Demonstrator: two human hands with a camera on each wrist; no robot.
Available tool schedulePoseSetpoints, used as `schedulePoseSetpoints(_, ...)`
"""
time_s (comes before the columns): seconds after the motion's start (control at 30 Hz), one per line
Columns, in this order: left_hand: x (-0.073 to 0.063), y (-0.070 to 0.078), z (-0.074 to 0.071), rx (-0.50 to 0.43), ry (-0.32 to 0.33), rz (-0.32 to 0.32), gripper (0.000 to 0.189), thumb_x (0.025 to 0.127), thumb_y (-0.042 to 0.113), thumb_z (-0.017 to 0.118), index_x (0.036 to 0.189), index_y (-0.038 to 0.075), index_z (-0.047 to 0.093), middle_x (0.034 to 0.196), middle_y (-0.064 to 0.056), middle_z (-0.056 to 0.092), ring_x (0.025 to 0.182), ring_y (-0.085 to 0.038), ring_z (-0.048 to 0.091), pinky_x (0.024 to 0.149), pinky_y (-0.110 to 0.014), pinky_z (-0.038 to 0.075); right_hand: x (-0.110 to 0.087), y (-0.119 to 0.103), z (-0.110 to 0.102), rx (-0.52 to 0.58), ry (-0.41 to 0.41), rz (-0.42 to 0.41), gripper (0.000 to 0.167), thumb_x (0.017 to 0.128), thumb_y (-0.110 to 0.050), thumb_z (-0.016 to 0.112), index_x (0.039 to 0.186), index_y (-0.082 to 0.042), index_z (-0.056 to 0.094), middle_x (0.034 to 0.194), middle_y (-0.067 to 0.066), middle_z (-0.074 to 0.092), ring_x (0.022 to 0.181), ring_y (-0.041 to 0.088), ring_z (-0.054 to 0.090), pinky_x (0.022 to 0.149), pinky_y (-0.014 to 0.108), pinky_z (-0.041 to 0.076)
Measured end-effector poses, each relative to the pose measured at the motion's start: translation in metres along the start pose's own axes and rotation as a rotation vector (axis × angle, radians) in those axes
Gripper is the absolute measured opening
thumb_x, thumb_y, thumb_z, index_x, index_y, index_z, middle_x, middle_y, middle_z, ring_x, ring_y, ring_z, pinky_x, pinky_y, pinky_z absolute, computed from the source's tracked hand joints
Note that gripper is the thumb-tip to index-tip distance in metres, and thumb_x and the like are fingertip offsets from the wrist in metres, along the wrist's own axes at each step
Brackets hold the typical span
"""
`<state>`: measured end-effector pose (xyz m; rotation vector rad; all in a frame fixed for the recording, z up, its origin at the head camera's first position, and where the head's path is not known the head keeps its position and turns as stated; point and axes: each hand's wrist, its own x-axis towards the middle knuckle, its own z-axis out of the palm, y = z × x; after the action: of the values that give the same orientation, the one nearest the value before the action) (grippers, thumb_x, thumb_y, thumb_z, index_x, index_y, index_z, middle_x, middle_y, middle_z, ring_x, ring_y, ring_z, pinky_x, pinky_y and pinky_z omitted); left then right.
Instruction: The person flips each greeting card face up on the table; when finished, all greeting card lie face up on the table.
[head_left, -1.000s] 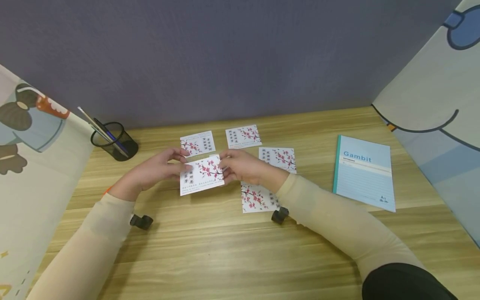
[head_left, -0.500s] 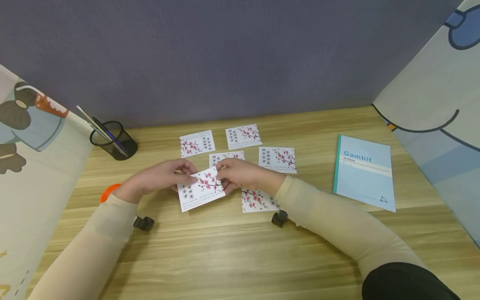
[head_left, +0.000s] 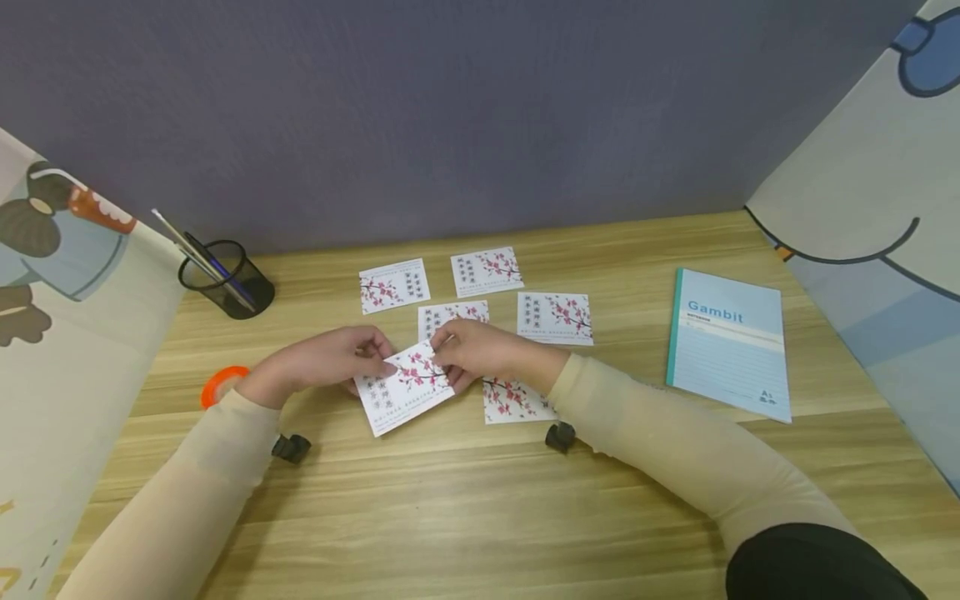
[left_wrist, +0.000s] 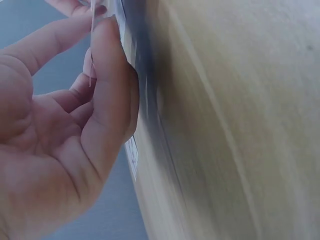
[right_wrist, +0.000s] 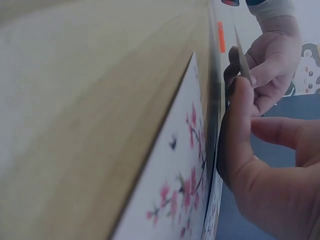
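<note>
Both hands hold one white card [head_left: 408, 396] printed with pink blossom and dark characters, tilted above the wooden table. My left hand [head_left: 330, 362] pinches its upper left edge between thumb and fingers. At the upper right edge, my right hand [head_left: 480, 350] pinches the same card. The left wrist view shows the card edge-on between the left hand's [left_wrist: 65, 115] thumb and fingers. In the right wrist view the right hand [right_wrist: 270, 170] grips it, with a matching card [right_wrist: 185, 180] lying flat close by.
Similar cards lie behind and beside the hands, among them a back left card [head_left: 393, 286] and a right card [head_left: 555, 318]. An orange ring [head_left: 213, 387] lies by the left wrist. A mesh pen holder [head_left: 251, 292] stands at left, a blue notebook [head_left: 727, 346] at right.
The held card has come nearer the person and turned, its lower left corner swinging down. Another card behind it has come into view, and so has the orange ring.
</note>
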<state>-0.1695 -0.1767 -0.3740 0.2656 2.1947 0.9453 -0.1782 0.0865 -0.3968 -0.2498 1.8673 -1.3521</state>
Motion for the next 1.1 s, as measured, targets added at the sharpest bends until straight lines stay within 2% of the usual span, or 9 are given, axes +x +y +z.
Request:
schedulePoseSetpoints(0.2, 0.001, -0.001, 0.001, 0.048, -0.026, -0.013, 0.033, 0.101, 0.027, 0.073, 0.118, 0.002, 0.06, 0.105, -0.01, 0.068, 0.085, -0.017, 0.068, 0.072, -0.032, 0.061, -0.002, 0.002, 0.001, -0.06, -0.014, -0.008, 0.034, 0.106, -0.012, 0.063, 0.137, 0.001, 0.057, 0.097, 0.015, 0.071, 0.068, 0.021, 0.072, 0.073, 0.037, 0.068)
schedulePoseSetpoints(0.37, -0.001, 0.002, 0.003, 0.094, -0.037, -0.02, 0.029, 0.101, 0.024, 0.072, 0.116, 0.003, 0.06, 0.102, -0.009, 0.069, 0.084, -0.016, 0.067, 0.071, -0.031, 0.059, -0.004, 0.002, 0.002, -0.088, -0.032, -0.012, 0.03, 0.107, -0.013, 0.062, 0.133, 0.002, 0.06, 0.098, 0.016, 0.07, 0.073, 0.023, 0.074, 0.075, 0.037, 0.068)
schedulePoseSetpoints(0.57, -0.003, 0.007, 0.006, 0.168, -0.011, -0.021, 0.024, 0.101, 0.021, 0.072, 0.113, 0.003, 0.061, 0.098, -0.008, 0.066, 0.081, -0.016, 0.062, 0.068, -0.03, 0.055, -0.007, 0.002, 0.001, -0.099, -0.055, -0.018, 0.027, 0.109, -0.013, 0.059, 0.129, 0.004, 0.062, 0.101, 0.015, 0.069, 0.078, 0.023, 0.074, 0.077, 0.036, 0.069)
schedulePoseSetpoints(0.83, -0.006, 0.011, 0.008, 0.304, 0.034, -0.043, 0.027, 0.1, 0.03, 0.075, 0.112, 0.009, 0.063, 0.093, -0.004, 0.065, 0.076, -0.015, 0.058, 0.066, -0.029, 0.052, -0.008, 0.001, 0.0, -0.105, -0.067, -0.018, 0.029, 0.11, -0.015, 0.058, 0.13, 0.005, 0.063, 0.108, 0.017, 0.07, 0.081, 0.024, 0.076, 0.079, 0.036, 0.068)
schedulePoseSetpoints(1.1, -0.006, 0.013, 0.009, 0.353, 0.054, -0.06, 0.025, 0.1, 0.03, 0.075, 0.11, 0.009, 0.066, 0.091, -0.004, 0.066, 0.073, -0.016, 0.059, 0.065, -0.029, 0.052, -0.008, 0.003, 0.0, -0.11, -0.071, -0.021, 0.033, 0.112, -0.018, 0.052, 0.133, 0.005, 0.061, 0.107, 0.016, 0.069, 0.082, 0.024, 0.075, 0.079, 0.036, 0.068)
